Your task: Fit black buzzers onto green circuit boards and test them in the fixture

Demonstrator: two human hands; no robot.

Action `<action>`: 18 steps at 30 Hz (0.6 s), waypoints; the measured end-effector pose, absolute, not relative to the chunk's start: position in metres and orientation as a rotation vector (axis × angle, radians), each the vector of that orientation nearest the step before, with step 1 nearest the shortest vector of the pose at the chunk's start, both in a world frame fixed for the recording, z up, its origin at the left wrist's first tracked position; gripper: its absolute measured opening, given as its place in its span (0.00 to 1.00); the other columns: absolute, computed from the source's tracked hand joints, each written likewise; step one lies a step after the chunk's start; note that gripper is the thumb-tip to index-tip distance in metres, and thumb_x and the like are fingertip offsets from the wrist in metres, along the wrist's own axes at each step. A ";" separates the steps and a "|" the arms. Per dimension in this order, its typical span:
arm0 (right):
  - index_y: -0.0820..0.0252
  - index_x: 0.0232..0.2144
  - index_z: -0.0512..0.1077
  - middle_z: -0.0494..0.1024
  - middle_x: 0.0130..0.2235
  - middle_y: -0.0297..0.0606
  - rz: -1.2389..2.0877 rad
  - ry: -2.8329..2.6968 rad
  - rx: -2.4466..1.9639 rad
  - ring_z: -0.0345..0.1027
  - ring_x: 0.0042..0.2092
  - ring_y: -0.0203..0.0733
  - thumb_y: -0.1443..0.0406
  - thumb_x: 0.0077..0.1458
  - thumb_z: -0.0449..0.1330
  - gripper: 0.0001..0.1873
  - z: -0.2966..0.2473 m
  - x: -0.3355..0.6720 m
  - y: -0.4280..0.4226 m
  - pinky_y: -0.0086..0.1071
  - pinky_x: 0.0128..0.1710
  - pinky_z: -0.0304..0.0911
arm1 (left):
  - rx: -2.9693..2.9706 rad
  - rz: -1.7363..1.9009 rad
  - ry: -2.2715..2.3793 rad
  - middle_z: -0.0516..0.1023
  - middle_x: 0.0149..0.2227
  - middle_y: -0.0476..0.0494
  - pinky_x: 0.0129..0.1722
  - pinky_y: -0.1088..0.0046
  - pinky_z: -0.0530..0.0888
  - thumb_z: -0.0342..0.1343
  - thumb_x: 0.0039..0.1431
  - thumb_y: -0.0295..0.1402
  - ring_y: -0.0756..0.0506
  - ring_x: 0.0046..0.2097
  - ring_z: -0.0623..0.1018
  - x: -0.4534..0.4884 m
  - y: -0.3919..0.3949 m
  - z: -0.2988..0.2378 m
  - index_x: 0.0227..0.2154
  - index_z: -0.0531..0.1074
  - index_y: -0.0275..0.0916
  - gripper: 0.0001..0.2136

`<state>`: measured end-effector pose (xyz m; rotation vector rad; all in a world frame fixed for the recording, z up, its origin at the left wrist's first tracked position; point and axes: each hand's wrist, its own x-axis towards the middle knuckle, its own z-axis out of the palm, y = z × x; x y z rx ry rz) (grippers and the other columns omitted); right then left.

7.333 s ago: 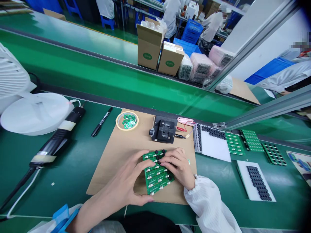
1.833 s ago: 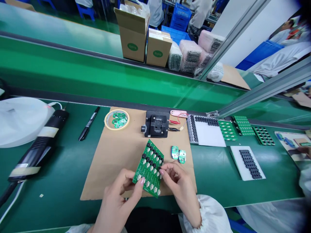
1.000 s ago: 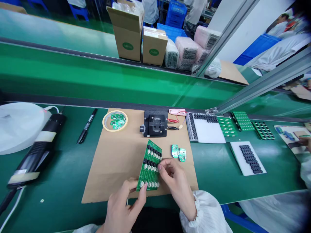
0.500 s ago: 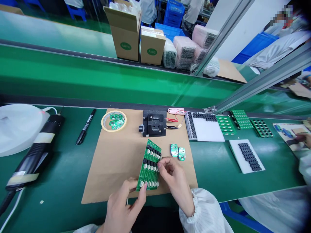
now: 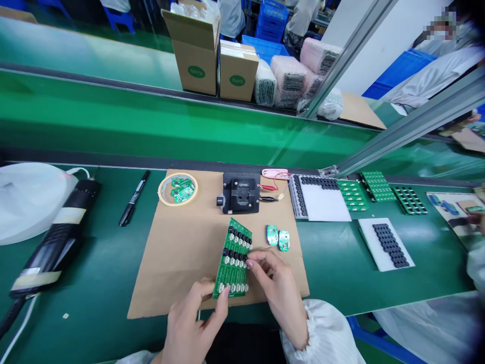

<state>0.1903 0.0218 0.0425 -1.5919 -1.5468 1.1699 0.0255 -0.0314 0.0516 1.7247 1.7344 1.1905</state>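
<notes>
A green circuit board panel (image 5: 233, 263) is tilted up over the cardboard, its lower left corner pinched between the thumb and fingers of my left hand (image 5: 195, 316). White connectors run along its rows, and small black round parts stand in the upper two. At the right end of the middle row is my right hand (image 5: 275, 278), thumb and forefinger closed together against the panel's edge. What those fingertips hold, if anything, is hidden. Two small rounded circuit boards (image 5: 278, 237) lie just beyond my right hand.
A black test fixture (image 5: 241, 194) with red and black clips stands behind the panel. A tape roll (image 5: 162, 198) encircles small boards, left of it a marker (image 5: 134, 198). White sheets with black parts (image 5: 390, 245) lie right. A co-worker's hand (image 5: 478, 218) shows at the right edge.
My right hand and sleeve have shifted slightly right and down, with the fingertips still at the panel's edge. The panel and my left hand look unchanged.
</notes>
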 end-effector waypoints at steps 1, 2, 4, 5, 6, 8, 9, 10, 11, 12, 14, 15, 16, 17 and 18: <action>0.55 0.33 0.76 0.76 0.35 0.35 1.146 -1.569 -1.584 0.69 0.32 0.38 0.62 0.60 0.58 0.07 0.044 0.191 0.021 0.28 0.29 0.62 | 1.737 1.171 1.730 0.80 0.28 0.54 0.29 0.82 0.76 0.54 0.63 0.33 0.52 0.25 0.79 0.024 -0.032 0.052 0.34 0.69 0.43 0.02; 0.55 0.33 0.76 0.76 0.36 0.35 1.125 -1.588 -1.579 0.69 0.32 0.38 0.63 0.60 0.58 0.07 0.045 0.191 0.021 0.28 0.29 0.62 | 1.747 1.158 1.726 0.79 0.27 0.55 0.28 0.82 0.75 0.54 0.63 0.32 0.52 0.24 0.79 0.024 -0.032 0.052 0.34 0.69 0.43 0.02; 0.55 0.33 0.76 0.76 0.35 0.35 1.087 -1.623 -1.579 0.69 0.33 0.38 0.63 0.61 0.58 0.07 0.047 0.191 0.022 0.27 0.29 0.62 | 1.755 1.149 1.722 0.80 0.27 0.55 0.27 0.83 0.75 0.55 0.63 0.32 0.53 0.23 0.78 0.023 -0.033 0.052 0.34 0.69 0.43 0.01; 0.56 0.32 0.75 0.76 0.34 0.34 1.066 -1.638 -1.582 0.69 0.33 0.38 0.64 0.61 0.58 0.07 0.047 0.191 0.023 0.27 0.30 0.62 | 1.752 1.149 1.726 0.80 0.27 0.55 0.28 0.83 0.76 0.55 0.63 0.32 0.53 0.23 0.78 0.023 -0.033 0.053 0.34 0.69 0.43 0.01; 0.56 0.32 0.75 0.75 0.33 0.34 1.045 -1.653 -1.584 0.69 0.32 0.38 0.64 0.61 0.59 0.07 0.047 0.191 0.024 0.27 0.30 0.62 | 1.747 1.151 1.730 0.80 0.28 0.55 0.28 0.83 0.76 0.55 0.63 0.32 0.53 0.24 0.78 0.024 -0.033 0.053 0.34 0.69 0.43 0.01; 0.56 0.32 0.75 0.75 0.32 0.34 1.000 -1.687 -1.588 0.69 0.31 0.37 0.64 0.62 0.58 0.07 0.047 0.190 0.023 0.27 0.29 0.63 | 1.730 1.160 1.737 0.80 0.27 0.55 0.29 0.83 0.76 0.55 0.62 0.32 0.53 0.24 0.79 0.024 -0.033 0.053 0.34 0.69 0.43 0.02; 0.56 0.32 0.75 0.75 0.32 0.34 0.967 -1.712 -1.592 0.70 0.31 0.37 0.63 0.62 0.58 0.08 0.046 0.189 0.022 0.27 0.29 0.63 | 1.721 1.160 1.737 0.80 0.27 0.55 0.29 0.83 0.77 0.55 0.62 0.32 0.53 0.24 0.79 0.024 -0.033 0.053 0.34 0.69 0.43 0.02; 0.56 0.33 0.75 0.75 0.33 0.34 0.916 -1.747 -1.598 0.70 0.31 0.37 0.63 0.63 0.57 0.08 0.046 0.187 0.019 0.27 0.29 0.63 | 1.714 1.160 1.733 0.80 0.27 0.55 0.29 0.83 0.77 0.55 0.62 0.32 0.53 0.24 0.79 0.024 -0.033 0.053 0.33 0.69 0.43 0.02; 0.56 0.34 0.75 0.76 0.34 0.35 0.848 -1.793 -1.603 0.71 0.31 0.37 0.63 0.64 0.56 0.09 0.045 0.185 0.015 0.28 0.29 0.63 | 1.704 1.157 1.731 0.80 0.27 0.55 0.29 0.83 0.77 0.55 0.62 0.32 0.53 0.24 0.79 0.024 -0.033 0.052 0.33 0.69 0.43 0.02; 0.57 0.37 0.75 0.77 0.35 0.36 0.767 -1.848 -1.606 0.72 0.31 0.38 0.63 0.65 0.54 0.10 0.045 0.182 0.011 0.28 0.29 0.63 | 1.692 1.157 1.727 0.81 0.27 0.55 0.29 0.84 0.77 0.55 0.62 0.33 0.53 0.24 0.80 0.023 -0.033 0.052 0.33 0.69 0.43 0.02; 0.56 0.43 0.75 0.78 0.38 0.38 0.628 -1.963 -1.596 0.73 0.33 0.39 0.64 0.66 0.50 0.13 0.047 0.179 0.003 0.29 0.29 0.63 | 1.652 1.157 1.726 0.81 0.27 0.54 0.28 0.84 0.77 0.55 0.62 0.35 0.52 0.25 0.81 0.023 -0.033 0.050 0.32 0.69 0.43 0.04; 0.55 0.46 0.75 0.78 0.39 0.39 0.609 -2.012 -1.576 0.74 0.34 0.40 0.64 0.67 0.49 0.15 0.048 0.180 0.001 0.30 0.30 0.64 | 1.613 1.162 1.742 0.82 0.27 0.53 0.28 0.84 0.77 0.56 0.62 0.37 0.51 0.25 0.81 0.022 -0.034 0.050 0.32 0.70 0.42 0.06; 0.54 0.47 0.75 0.78 0.39 0.39 0.633 -2.044 -1.549 0.74 0.35 0.40 0.65 0.67 0.49 0.16 0.050 0.183 0.003 0.30 0.31 0.65 | 1.559 1.163 1.769 0.82 0.27 0.52 0.29 0.84 0.77 0.56 0.62 0.40 0.50 0.26 0.82 0.022 -0.035 0.049 0.31 0.70 0.42 0.08; 0.53 0.46 0.75 0.78 0.39 0.38 0.681 -2.053 -1.523 0.74 0.36 0.40 0.65 0.66 0.49 0.16 0.052 0.190 0.010 0.30 0.33 0.66 | 1.500 1.158 1.800 0.82 0.27 0.51 0.29 0.83 0.78 0.56 0.61 0.43 0.49 0.27 0.83 0.022 -0.035 0.047 0.31 0.70 0.42 0.10; 0.52 0.45 0.76 0.79 0.40 0.37 0.723 -2.032 -1.514 0.74 0.36 0.39 0.65 0.66 0.49 0.16 0.054 0.200 0.021 0.30 0.35 0.66 | 1.441 1.150 1.833 0.83 0.28 0.50 0.29 0.83 0.78 0.56 0.60 0.46 0.48 0.28 0.83 0.021 -0.036 0.046 0.30 0.71 0.42 0.13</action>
